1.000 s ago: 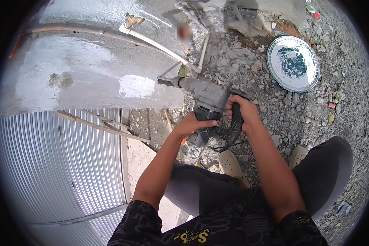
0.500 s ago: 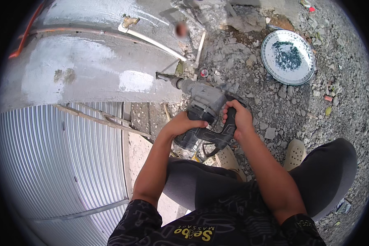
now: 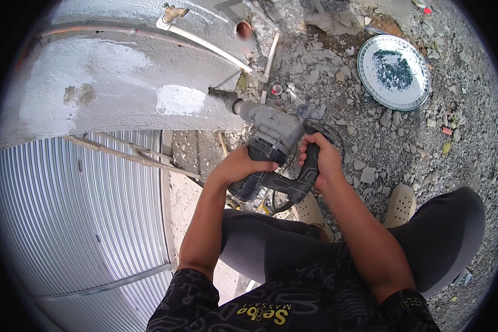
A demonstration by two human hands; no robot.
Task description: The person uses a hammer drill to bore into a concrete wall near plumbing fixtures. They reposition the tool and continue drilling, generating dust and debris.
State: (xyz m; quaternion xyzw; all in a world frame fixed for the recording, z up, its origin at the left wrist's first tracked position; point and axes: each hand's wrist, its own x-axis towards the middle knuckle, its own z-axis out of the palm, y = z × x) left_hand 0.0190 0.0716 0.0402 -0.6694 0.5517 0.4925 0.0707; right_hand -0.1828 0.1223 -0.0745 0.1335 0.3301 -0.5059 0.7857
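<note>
We held the drill (image 3: 274, 127) toward twelve o'clock, right hand (image 3: 328, 160) with fingers curled round its handle (image 3: 307, 172), left hand (image 3: 238, 165) clasping its body with fingers mostly hidden, bit (image 3: 222, 97) at the wall (image 3: 116, 110) edge near eleven, rubble (image 3: 315, 72) already loose at one, most wall apparently intact.

Left hand (image 3: 240, 166): most fingers hidden behind the rotary hammer (image 3: 271, 130), thumb excepted. Right hand (image 3: 323, 160): palm out of sight, covering part of the rear handle (image 3: 307, 174). Tip of the bit (image 3: 227, 100) indistinct against the grey wall (image 3: 116, 105); contact cannot be told. Reddish pipe opening (image 3: 243, 29): lower part blurred. Red-and-white round object (image 3: 276, 89): too small to identify. Left clog (image 3: 312, 214): partly masked by the hammer. Black shirt (image 3: 326, 288) cut off by the lower edge; corrugated metal sheet (image 3: 66, 216) lost in the dark left rim.
</note>
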